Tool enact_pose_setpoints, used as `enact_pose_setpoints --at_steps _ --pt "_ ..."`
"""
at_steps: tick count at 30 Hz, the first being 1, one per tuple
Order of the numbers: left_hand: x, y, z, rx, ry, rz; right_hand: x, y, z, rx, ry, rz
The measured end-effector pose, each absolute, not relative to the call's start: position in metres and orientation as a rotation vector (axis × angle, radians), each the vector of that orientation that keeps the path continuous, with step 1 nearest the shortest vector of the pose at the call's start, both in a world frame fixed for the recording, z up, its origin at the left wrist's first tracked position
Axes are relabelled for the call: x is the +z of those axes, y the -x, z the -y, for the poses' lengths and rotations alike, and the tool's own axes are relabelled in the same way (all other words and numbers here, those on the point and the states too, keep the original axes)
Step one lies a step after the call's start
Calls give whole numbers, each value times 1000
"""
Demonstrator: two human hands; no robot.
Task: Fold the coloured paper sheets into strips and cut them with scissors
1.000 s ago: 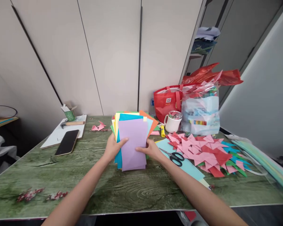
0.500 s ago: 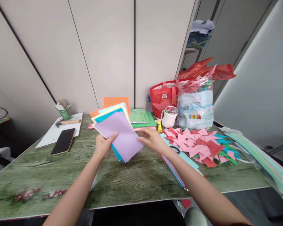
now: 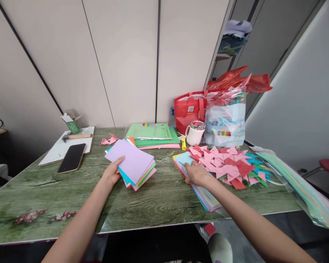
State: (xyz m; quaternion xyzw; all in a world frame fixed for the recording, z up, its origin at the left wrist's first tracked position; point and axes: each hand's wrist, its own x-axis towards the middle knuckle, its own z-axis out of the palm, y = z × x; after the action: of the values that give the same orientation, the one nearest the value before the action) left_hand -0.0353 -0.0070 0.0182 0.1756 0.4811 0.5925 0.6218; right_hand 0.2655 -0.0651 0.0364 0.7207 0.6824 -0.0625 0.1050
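Note:
A fanned stack of coloured paper, lilac sheet on top, is in my left hand, closed on its left edge with the thumb over the top. Blue, yellow, orange and pink edges show beneath. My right hand rests on a second stack of coloured paper at the right, its fingers apart and bent over the light blue top sheet. What lies under the palm is hidden. Beside that hand is a heap of folded paper pieces in pink, red, blue and green.
Behind the papers lie a green paper pack, a glue stick and a white mug. A red bag and a clear plastic bag stand behind. To the left are a phone, a hammer and a small box.
My left hand has lowered the paper stack nearer the table and fanned it less upright. My right hand has left that stack and moved right, onto the other stack, covering the black-handled item there.

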Motion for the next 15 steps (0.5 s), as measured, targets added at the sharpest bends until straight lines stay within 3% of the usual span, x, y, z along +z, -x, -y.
enact_pose_setpoints --at_steps 15 --pt "16 29 17 1389 -488 -1086 28 -242 71 117 -2198 -2120"
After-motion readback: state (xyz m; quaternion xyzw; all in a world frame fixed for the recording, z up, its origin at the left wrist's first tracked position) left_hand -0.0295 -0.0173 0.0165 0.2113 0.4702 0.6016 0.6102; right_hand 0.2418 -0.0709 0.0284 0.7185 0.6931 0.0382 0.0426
